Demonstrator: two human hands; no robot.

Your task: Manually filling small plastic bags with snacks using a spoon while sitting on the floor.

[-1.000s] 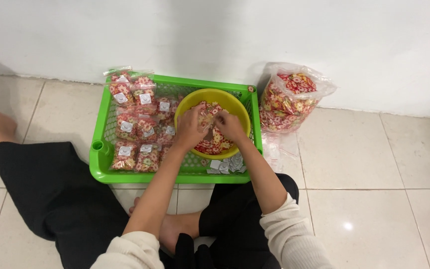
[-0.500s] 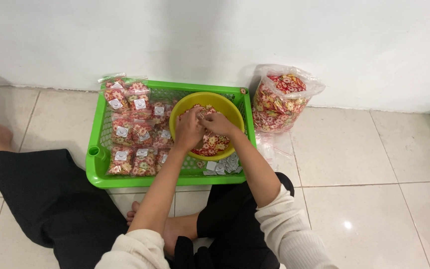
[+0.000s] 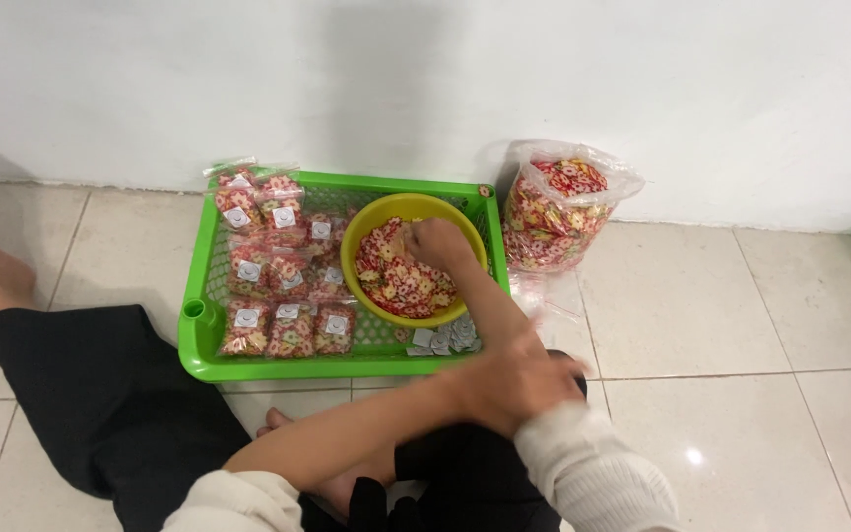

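My right hand point(image 3: 437, 243) digs into snack rings in the yellow bowl point(image 3: 364, 239) inside the green tray point(image 3: 278, 366); can't tell its fingers' state. Left hand point(image 3: 514, 382) crosses low, blurred, fingers unclear.

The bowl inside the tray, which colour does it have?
The bowl is yellow, and the tray is bright green; the head view shows it.

The right hand point(image 3: 437, 243) is dipping into the round yellow plastic bowl point(image 3: 371, 232) of red-and-yellow ring snacks point(image 3: 401, 286); the left hand point(image 3: 514, 384) is crossing over the forearm.
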